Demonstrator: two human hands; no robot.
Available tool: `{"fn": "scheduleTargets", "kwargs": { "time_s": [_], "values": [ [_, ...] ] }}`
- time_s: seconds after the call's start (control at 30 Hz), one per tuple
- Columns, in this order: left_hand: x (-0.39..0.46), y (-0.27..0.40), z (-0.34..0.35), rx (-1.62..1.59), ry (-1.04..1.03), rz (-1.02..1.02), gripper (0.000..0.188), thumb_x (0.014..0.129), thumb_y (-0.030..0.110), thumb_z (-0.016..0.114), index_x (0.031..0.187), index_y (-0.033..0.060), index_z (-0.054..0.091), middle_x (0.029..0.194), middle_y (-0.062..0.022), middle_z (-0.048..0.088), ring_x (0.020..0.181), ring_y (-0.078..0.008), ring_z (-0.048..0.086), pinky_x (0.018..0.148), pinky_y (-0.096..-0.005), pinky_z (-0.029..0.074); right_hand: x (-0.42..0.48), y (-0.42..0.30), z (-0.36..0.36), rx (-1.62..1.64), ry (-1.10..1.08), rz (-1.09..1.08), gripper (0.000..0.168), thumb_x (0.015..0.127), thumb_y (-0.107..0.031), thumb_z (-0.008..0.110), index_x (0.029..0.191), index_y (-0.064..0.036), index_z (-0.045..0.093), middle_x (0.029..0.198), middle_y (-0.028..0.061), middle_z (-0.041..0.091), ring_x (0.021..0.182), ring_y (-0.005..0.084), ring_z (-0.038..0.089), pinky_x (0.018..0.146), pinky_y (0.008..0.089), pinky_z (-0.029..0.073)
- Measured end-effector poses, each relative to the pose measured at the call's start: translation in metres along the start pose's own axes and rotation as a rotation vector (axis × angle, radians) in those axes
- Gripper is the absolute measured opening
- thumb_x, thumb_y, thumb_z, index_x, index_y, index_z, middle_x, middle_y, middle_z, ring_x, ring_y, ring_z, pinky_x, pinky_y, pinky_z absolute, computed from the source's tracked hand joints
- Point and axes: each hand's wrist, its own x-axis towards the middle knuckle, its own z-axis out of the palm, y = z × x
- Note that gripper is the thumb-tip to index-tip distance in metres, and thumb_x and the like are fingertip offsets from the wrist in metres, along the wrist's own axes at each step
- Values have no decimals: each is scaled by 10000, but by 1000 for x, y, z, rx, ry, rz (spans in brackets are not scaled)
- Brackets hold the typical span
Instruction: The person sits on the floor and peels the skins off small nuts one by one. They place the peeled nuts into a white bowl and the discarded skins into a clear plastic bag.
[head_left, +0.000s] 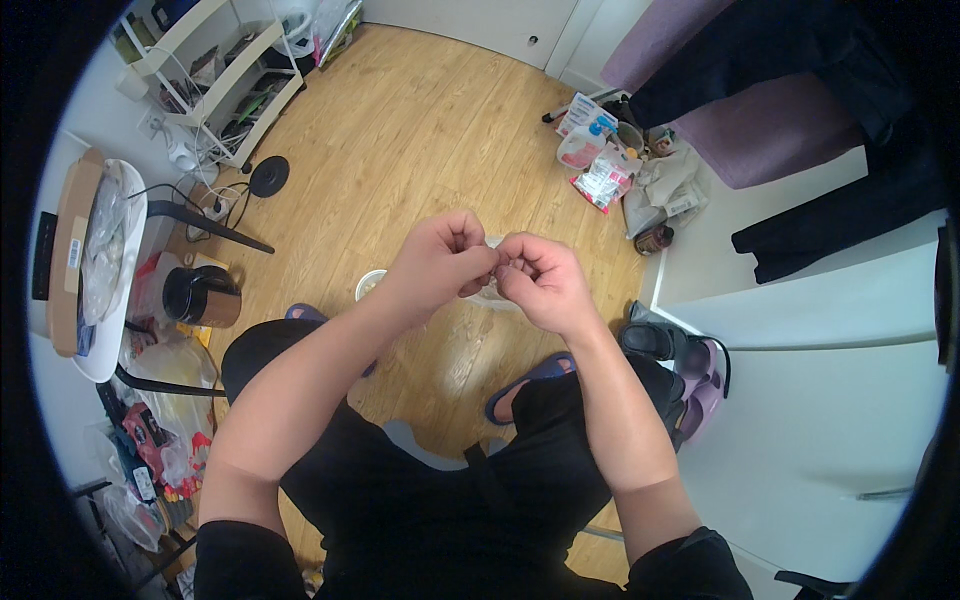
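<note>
My left hand (454, 259) and my right hand (544, 277) meet in front of me, above the floor. Thumbs and forefingers are pinched together, with the fingertips of both hands touching or nearly so. Whether something small sits between them is hidden by the fingers. Partly covered by the hands, a translucent plastic bag or container (491, 301) is on the floor below. A small white tub (369, 283) with pale pieces in it stands left of that, half hidden by my left forearm.
A chair (133, 300) bearing a cardboard box and plastic bags is at left, with a dark jug (202, 295) beside it. A white shelf cart (225, 82) stands far left. Bottles and packets (600, 161) lie far right, below hanging trousers (817, 97). Lilac clogs (701, 390) are near my right knee.
</note>
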Motion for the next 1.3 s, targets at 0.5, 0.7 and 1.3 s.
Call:
{"fn": "scheduleTargets", "kwargs": {
  "time_s": [0.5,0.7,1.3],
  "values": [
    [3,-5,-19,602,-15,268,243,799,-69,612,794,48,398,722,-62,588,646,-109,582,548,-224,474,12,24,-5,687,-103,471,127,875,-154,572,807,-50,544,649,6,462,497,78,370,444,222,278],
    [7,-39,-64,1049,34,55,189,751,27,665,893,0,544,688,-126,615,644,-191,611,602,-291,498,18,81,-35,736,-168,675,130,862,-160,595,798,-63,537,650,-6,461,503,72,374,442,216,288],
    [-9,-262,-222,1499,588,-152,219,722,91,573,926,78,650,993,-168,579,944,-344,578,808,-400,488,38,345,-125,-1070,186,643,291,811,-184,548,979,43,622,891,235,634,764,356,626,719,385,500]
  ]
}}
